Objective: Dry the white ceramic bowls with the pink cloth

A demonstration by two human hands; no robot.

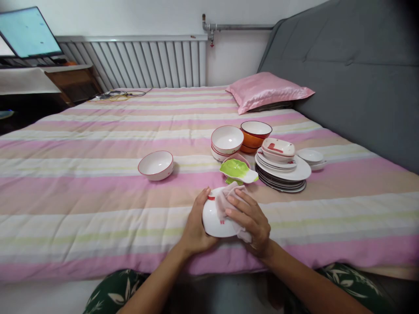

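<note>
White glazed ceramic, to judge by the shine: the small bowl [214,220] with red marks is tipped on its side at the near edge of the bed [98,196], held between both hands just in front of the person's lap. The left hand [196,226] cups its left side, the grip closed around the rim with the thumb over the top and the fingers behind. The right hand [250,220] lies across the face of the bowl, its grip pressed down on a pink cloth [225,198] that is bunched under the fingers and hangs out below the palm.

I judge the bowl light enough for one hand, stiff, smooth and probably slippery on the glaze. It would likely break if knocked against other crockery, though the bedding beneath is soft. The rim and the curved wall look the surest places to hold. The cloth is soft and limp, and looks as if it would bunch wherever it is pinched.

Just beyond the hands stands a green leaf-shaped dish [237,170], very near the bowl and the first thing in the way of a reach forward. Behind it are stacked white bowls [227,139] and an orange bowl [255,133]. To the right is a stack of plates [283,174] with a small oblong dish [278,148] on top, and small saucers [310,156] beside that. A red-rimmed bowl [156,165] stands alone to the left, well apart. Farther off lie a pink pillow [266,89] by the grey headboard [343,65] and a radiator [137,61] along the wall
</note>
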